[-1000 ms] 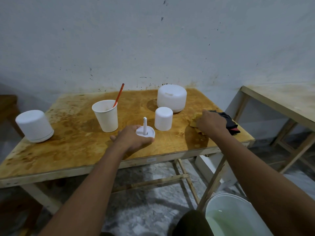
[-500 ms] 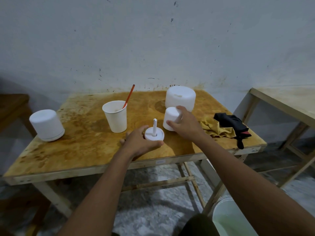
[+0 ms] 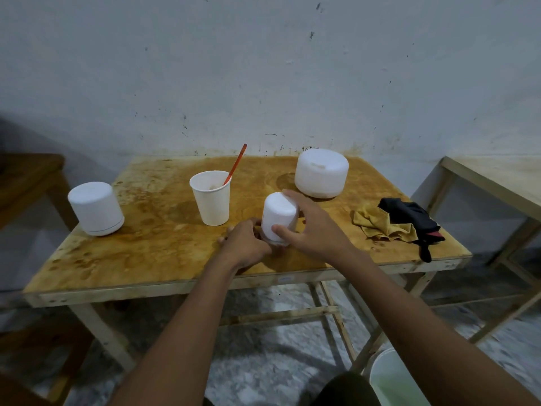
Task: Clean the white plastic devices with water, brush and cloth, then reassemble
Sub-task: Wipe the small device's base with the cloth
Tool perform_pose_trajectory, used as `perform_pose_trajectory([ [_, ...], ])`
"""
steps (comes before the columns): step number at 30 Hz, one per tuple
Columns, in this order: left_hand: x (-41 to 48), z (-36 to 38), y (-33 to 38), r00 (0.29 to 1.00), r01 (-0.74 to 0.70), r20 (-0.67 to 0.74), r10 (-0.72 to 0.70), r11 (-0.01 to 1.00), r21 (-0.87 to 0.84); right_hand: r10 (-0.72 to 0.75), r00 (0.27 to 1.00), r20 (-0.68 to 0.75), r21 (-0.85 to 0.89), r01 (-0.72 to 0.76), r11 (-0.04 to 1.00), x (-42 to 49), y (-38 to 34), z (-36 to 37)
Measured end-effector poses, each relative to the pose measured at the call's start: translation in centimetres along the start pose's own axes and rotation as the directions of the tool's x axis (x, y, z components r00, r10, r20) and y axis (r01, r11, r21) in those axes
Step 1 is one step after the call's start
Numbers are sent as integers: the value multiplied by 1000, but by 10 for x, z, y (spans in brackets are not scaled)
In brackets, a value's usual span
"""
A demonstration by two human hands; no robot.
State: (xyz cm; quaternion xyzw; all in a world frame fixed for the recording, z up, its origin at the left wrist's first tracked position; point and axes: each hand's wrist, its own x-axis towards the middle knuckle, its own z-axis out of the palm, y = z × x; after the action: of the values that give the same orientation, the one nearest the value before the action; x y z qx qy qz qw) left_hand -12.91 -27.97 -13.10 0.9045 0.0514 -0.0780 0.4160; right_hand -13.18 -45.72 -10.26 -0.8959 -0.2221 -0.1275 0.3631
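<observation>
Shifted left since half a second ago, the small white cap (image 3: 278, 218) is now tilting over the stemmed base hidden beneath it, just right of the paper cup (image 3: 210, 197). The right hand (image 3: 316, 230) is wrapping its grip round the cap; the left hand (image 3: 246, 244) is steadying the base on the table (image 3: 146, 259).

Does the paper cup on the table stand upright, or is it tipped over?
Upright. The paper cup stands on its base on the table, mouth up, with a red stick leaning on its rim.
</observation>
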Motion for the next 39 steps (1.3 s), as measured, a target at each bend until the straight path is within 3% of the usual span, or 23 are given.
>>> perform_pose_trajectory([
  [8,-1,2,0,1000,-22,-22,21,999,-37,-26,1000,2,-78,26,997,-1,4,5],
  [29,0,1,-3,994,-97,-59,94,994,-46,3,1000,-19,147,-1,989,-7,10,12],
  [39,-8,1,3,992,-98,-82,97,995,-15,54,997,55,200,-64,978,-7,0,5],
])
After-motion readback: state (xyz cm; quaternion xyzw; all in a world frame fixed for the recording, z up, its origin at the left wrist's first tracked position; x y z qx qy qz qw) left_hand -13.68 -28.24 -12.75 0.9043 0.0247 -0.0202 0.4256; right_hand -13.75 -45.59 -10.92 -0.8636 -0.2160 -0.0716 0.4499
